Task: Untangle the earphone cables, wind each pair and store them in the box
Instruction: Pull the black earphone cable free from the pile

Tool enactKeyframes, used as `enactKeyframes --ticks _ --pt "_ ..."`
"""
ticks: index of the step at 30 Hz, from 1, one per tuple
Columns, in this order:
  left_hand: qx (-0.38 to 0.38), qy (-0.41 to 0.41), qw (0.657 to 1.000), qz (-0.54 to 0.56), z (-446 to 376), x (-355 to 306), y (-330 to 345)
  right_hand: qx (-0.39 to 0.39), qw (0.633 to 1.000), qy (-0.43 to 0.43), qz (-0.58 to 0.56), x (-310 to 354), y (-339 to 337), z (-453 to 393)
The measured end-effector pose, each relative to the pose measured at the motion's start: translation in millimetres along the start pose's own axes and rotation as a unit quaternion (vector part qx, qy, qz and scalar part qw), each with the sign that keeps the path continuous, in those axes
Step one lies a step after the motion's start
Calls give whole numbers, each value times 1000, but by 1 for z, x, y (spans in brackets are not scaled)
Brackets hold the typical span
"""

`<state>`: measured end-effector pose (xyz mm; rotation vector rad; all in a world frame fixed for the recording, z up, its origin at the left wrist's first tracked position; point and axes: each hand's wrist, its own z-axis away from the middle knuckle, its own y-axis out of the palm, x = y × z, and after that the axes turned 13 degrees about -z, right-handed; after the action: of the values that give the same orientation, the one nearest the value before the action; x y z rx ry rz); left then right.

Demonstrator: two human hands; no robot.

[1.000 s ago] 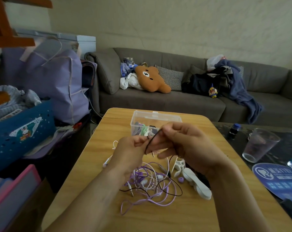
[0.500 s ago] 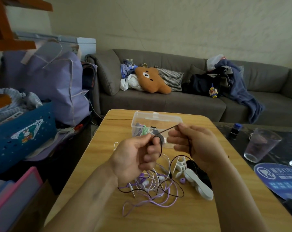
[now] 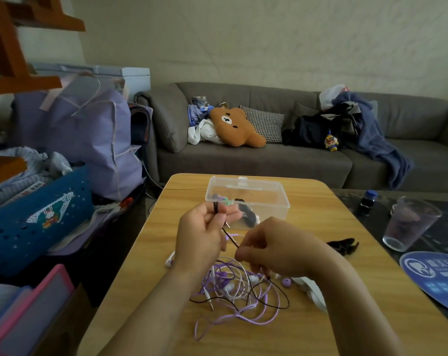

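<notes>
1. I hold a thin black earphone cable between both hands over the pale wooden table, just in front of the clear plastic storage box.
2. My left hand, raised nearest the box, pinches a short folded bundle of that black cable, the metal plug hanging just beneath the fingers.
3. My right hand, lower and further from the box, has its fingertips closed on the same cable; the hands sit near each other but apart, the strand running straight between them.
4. The rest of the black cable trails down into a loose tangle of lilac and white earphone cables lying on the table, on my side of the box.
5. The box stands open with a few small items inside, too blurred for me to name.
6. A black clip-like piece lies to the right of the box; a clear plastic cup stands further right, off the table.
7. I judge the cable to be light, limp and springy, so loops will loosen unless pinched.
8. Thin wire near plug and buds looks fragile; I would grip the cord itself, not tug at the joints.
9. The best hold, as I see it, is across the gathered loops, feeding slack gently from the tangle.
</notes>
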<state>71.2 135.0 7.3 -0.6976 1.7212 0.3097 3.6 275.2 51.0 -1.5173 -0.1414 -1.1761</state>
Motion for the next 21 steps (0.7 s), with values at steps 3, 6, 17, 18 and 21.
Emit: enactKeyframes --ticks 3,6,17,18,21 --pt "9 76 991 -113 1 5 1 -29 997 -55 -47 7 -10 10" --pt "133 79 986 -67 2 0 1 -116 981 -99 -120 6 -26 17" --pt "240 -136 949 153 7 -11 -1 -213 965 -19 -151 -15 -29 14" --pt "225 -163 940 199 5 -12 -1 -201 967 -9 -158 -15 -27 12" --pt "155 -209 910 322 -1 -11 -6 -148 976 63 -145 -17 -24 6"
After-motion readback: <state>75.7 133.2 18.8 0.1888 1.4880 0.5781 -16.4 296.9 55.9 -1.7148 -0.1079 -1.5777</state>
